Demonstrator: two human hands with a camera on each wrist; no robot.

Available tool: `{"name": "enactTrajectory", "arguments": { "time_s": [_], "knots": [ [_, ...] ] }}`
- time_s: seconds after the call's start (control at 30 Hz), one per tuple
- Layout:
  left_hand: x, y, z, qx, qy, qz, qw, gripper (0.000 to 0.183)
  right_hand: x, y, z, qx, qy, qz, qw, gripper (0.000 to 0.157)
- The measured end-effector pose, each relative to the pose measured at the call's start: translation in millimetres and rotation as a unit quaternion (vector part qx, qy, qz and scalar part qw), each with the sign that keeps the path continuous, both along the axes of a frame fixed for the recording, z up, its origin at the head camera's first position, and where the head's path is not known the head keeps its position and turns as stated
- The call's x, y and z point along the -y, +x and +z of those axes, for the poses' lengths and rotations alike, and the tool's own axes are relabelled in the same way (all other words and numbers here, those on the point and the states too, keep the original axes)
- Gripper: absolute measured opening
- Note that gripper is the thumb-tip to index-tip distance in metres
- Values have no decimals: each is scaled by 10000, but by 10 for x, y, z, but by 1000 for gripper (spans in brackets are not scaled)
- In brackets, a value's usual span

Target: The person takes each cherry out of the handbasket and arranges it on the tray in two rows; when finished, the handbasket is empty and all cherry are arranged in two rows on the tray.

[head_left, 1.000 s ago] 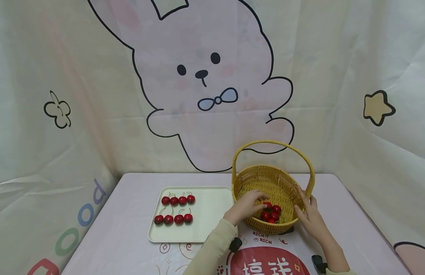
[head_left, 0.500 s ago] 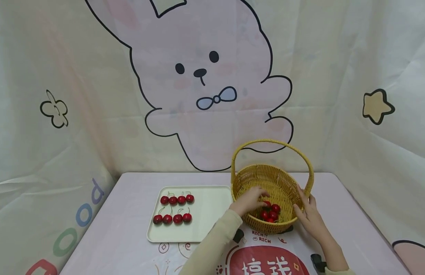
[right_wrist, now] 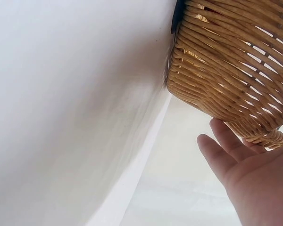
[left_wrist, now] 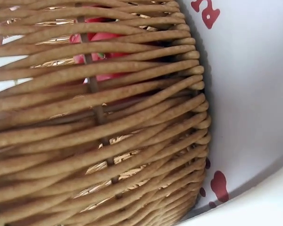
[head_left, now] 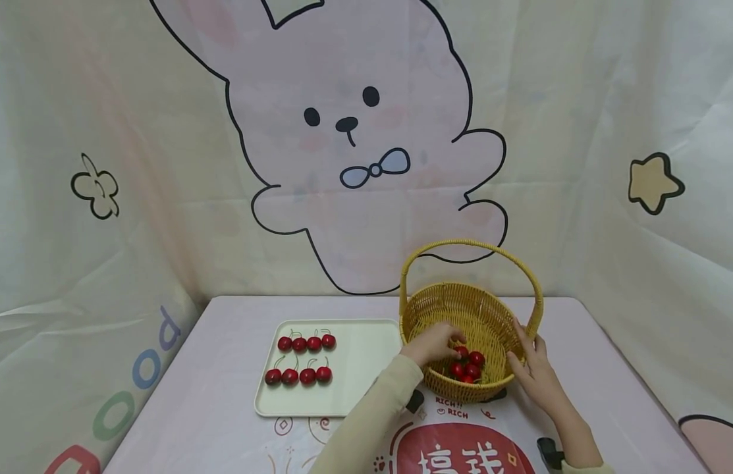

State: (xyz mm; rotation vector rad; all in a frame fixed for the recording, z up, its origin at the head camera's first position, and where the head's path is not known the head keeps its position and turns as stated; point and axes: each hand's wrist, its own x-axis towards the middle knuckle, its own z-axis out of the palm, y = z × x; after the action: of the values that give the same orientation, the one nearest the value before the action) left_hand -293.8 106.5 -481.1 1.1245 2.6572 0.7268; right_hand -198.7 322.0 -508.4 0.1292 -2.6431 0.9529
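Observation:
My left hand reaches over the near left rim into the yellow wicker basket. Its curled fingers and thumb are at the uppermost cherry of a small pile inside; whether they pinch it or its stem, I cannot tell. At the basket's right side, my right hand holds the rim, thumb towards the inside and other fingers outside. In the right wrist view, the right hand's fingers lie against the wicker wall. Through the weave in the left wrist view, red cherries show; the left hand is mostly hidden there.
Left of the basket, a cream tray bears two rows of stemmed cherries on its left half. The basket's tall arched handle rises above the hands. A printed cloth covers the table, with a curtain behind.
Over the last second my left hand and forearm have shifted slightly right and deeper into the basket. My right hand, the basket and the tray's cherries stay put.

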Motion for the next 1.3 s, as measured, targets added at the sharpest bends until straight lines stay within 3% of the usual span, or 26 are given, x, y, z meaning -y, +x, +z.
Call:
{"name": "enactTrajectory", "arguments": {
  "time_s": [0.33,0.87,1.3],
  "knots": [
    [-112,-28,-46,299,-213,92,9993,26,4,4,15,15,3,-20,10000,69],
    [-101,-17,-39,-98,-299,88,9995,24,6,-6,14,79,71,-66,9999,67],
    [28,25,18,-327,158,-316,9988,22,28,10,41,-20,66,-29,10000,68]
  ]
}}
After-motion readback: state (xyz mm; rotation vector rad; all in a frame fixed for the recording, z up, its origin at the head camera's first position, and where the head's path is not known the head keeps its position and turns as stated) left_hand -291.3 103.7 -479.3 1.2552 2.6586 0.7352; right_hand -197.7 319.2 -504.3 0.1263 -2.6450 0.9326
